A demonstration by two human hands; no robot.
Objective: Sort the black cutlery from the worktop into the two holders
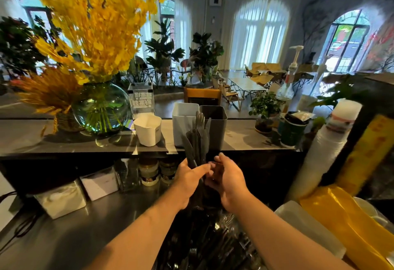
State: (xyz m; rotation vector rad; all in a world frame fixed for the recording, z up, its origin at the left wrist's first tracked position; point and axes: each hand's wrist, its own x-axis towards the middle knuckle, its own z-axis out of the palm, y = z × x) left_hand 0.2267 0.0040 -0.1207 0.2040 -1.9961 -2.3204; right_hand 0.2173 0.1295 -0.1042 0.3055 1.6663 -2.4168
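Note:
A bundle of black cutlery [197, 139], forks and knives, stands upright between my hands, just below the raised counter. My left hand [188, 177] grips the bundle's handles. My right hand [227, 176] curls against the same bundle from the right. On the counter behind stand two square holders side by side: a white holder [183, 120] on the left and a grey holder [217, 127] on the right. The bundle's tips overlap the grey holder's front. A heap of loose black cutlery [209, 242] lies on the steel worktop [74, 233] under my forearms.
A white paper cup [148, 129], a glass vase [102, 109] of yellow flowers and an acrylic sign [141, 99] stand left of the holders. A potted plant [265, 109], dark cup [293, 131] and stacked cups [326, 148] stand right. Napkin boxes [64, 199] and jars [150, 172] sit under the counter.

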